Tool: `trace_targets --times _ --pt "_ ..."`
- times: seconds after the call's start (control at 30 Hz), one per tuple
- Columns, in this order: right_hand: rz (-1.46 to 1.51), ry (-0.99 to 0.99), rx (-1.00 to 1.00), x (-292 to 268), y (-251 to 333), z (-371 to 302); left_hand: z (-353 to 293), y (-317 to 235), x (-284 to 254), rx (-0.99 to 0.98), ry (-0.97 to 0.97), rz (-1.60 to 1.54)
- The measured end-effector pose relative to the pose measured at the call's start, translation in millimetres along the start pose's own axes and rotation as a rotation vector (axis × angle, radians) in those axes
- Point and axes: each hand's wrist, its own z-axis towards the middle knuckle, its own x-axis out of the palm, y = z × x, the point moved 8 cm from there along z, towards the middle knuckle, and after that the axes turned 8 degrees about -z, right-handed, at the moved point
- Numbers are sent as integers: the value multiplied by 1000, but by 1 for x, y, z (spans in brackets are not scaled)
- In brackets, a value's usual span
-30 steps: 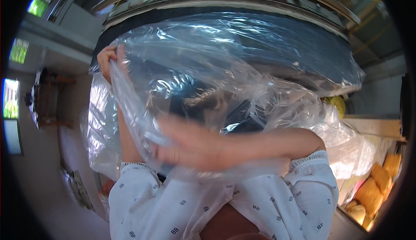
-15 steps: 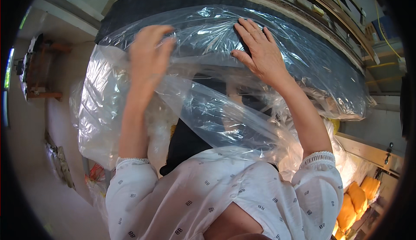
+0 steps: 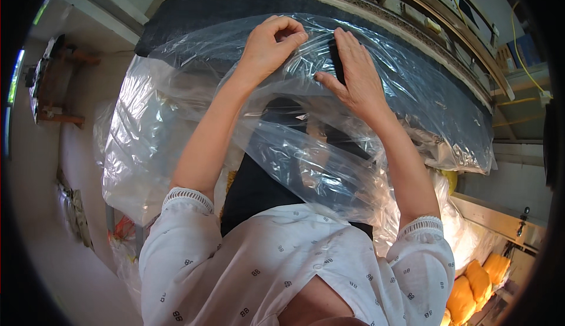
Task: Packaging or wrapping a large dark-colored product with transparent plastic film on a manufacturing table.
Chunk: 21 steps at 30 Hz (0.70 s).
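Note:
A wide sheet of clear, crinkled plastic film (image 3: 406,84) lies over a dark-topped table (image 3: 235,5) and hangs down its near side over my lap. Near the middle, my left hand (image 3: 268,49) is closed, thumb and forefinger pinched together at the film's surface. How much film is between the fingertips is hard to see. Just to its right, my right hand (image 3: 356,78) lies flat on the film with fingers stretched out and thumb apart. Creases and bright glints run across the film around both hands.
A metal-and-wood rail (image 3: 471,49) runs along the table's far right side, with a yellow cord (image 3: 518,43) hanging nearby. Bunched clear plastic (image 3: 135,149) droops at the left. Orange-yellow bundles (image 3: 471,285) sit at the lower right. A wooden wall rack (image 3: 50,84) stands off to the left.
My left hand has moved right across the film, toward my right hand, and its fingers have closed into a pinch. My right hand has stayed nearly in place, flat on the film.

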Motion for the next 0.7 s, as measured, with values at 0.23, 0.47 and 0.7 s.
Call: trace_targets --times 0.23,0.47,0.7 --pt "335 -127 -29 -32 4 10 -2 -6 -16 38 -67 -284" --pt "-186 74 80 -11 -48 -23 -49 -45 -76 384 -302 213" --pt "-267 149 239 -10 -95 -34 -184 92 -216 -71 -1109 -47"
